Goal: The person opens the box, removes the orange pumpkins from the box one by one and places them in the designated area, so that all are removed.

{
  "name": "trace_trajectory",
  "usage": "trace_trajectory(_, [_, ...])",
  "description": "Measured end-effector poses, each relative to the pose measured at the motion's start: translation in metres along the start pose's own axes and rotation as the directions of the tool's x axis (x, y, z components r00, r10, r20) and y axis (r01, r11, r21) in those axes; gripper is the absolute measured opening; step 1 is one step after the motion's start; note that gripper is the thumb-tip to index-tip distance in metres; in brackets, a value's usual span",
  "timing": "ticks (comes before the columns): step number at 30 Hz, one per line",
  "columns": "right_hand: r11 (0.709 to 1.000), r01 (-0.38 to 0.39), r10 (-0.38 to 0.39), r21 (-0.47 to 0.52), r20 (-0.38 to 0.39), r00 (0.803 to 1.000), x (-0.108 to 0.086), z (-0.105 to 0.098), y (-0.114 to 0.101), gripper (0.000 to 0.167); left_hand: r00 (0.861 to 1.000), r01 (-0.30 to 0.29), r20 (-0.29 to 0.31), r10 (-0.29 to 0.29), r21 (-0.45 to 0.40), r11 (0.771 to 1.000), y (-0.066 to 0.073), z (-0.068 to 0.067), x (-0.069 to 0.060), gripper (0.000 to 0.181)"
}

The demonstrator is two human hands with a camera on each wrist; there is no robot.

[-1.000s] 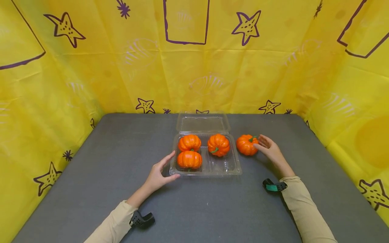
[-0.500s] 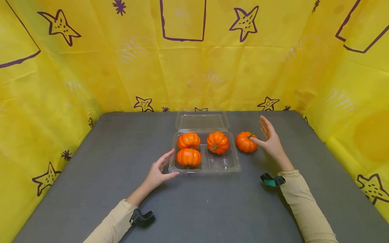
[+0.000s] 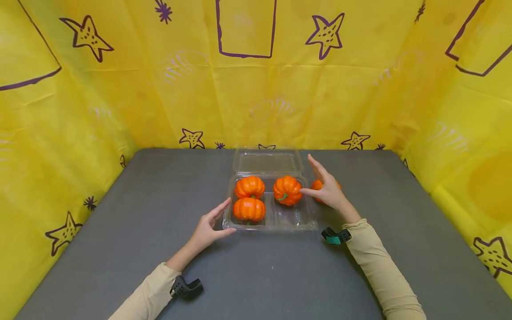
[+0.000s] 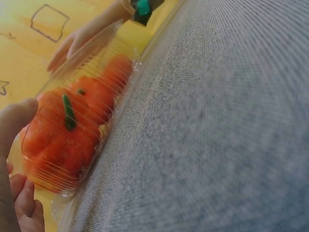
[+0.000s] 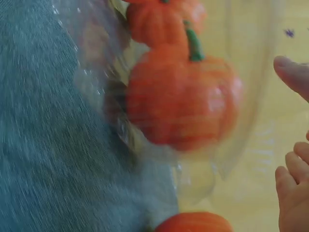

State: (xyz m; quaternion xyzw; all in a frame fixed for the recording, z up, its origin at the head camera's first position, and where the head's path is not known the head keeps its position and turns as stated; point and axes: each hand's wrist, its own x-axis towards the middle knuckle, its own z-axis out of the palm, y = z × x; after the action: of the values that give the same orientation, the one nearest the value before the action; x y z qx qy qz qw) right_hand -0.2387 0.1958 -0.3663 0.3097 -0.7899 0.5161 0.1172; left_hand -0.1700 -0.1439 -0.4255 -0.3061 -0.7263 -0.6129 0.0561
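A clear plastic clamshell container [image 3: 276,227] lies with its lid folded back on the grey table. Its left compartment holds two small orange pumpkins, a back one [image 3: 249,186] and a front one [image 3: 250,210]. A third pumpkin [image 3: 287,191] sits at the back of the right compartment. My left hand [image 3: 205,231] spans the container's front left corner, fingers along its side and thumb at the front edge. Nothing is in my right hand [image 3: 330,191], spread over the container's right edge beside the third pumpkin. Behind it, a partly hidden fourth pumpkin [image 3: 317,184] rests on the table.
The transparent lid [image 3: 268,161] lies behind the container, toward the yellow patterned curtain [image 3: 276,89]. Curtain also encloses both sides of the grey table [image 3: 260,275]. Each forearm wears a black wrist mount, the left one [image 3: 187,288] and the right one [image 3: 336,236].
My right hand has drawn back from the pumpkin outside the container, then swung left to the container's right edge. My left hand and the pumpkins stay in place.
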Motion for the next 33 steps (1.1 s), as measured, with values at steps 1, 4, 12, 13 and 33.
trace_trajectory(1, [1.000, 0.002, -0.002, -0.015, 0.018, 1.000, 0.000, 0.003, 0.001, 0.085, 1.000, 0.003, 0.001, -0.003, 0.001, 1.000, 0.000, 0.000, 0.000, 0.071])
trace_trajectory(4, [0.999, 0.003, -0.001, -0.035, 0.062, 0.998, -0.004, 0.009, 0.002, 0.084, 1.000, 0.000, 0.011, 0.000, 0.020, 1.000, -0.001, 0.001, -0.002, 0.071])
trace_trajectory(12, [0.991, -0.022, 0.039, -0.132, 0.123, 0.992, -0.015, 0.019, 0.039, 0.088, 0.999, -0.033, 0.012, 0.033, 0.015, 0.999, -0.004, 0.002, -0.006, 0.072])
trace_trajectory(13, [0.987, -0.013, 0.034, -0.158, 0.129, 0.991, -0.014, 0.020, 0.040, 0.089, 0.999, -0.034, 0.009, 0.034, 0.014, 0.999, -0.004, 0.002, -0.005, 0.072])
trace_trajectory(33, [0.958, 0.023, 0.039, -0.285, 0.210, 0.977, -0.008, 0.025, 0.037, 0.083, 0.999, -0.040, 0.006, 0.040, 0.029, 0.999, -0.002, -0.001, 0.000, 0.072])
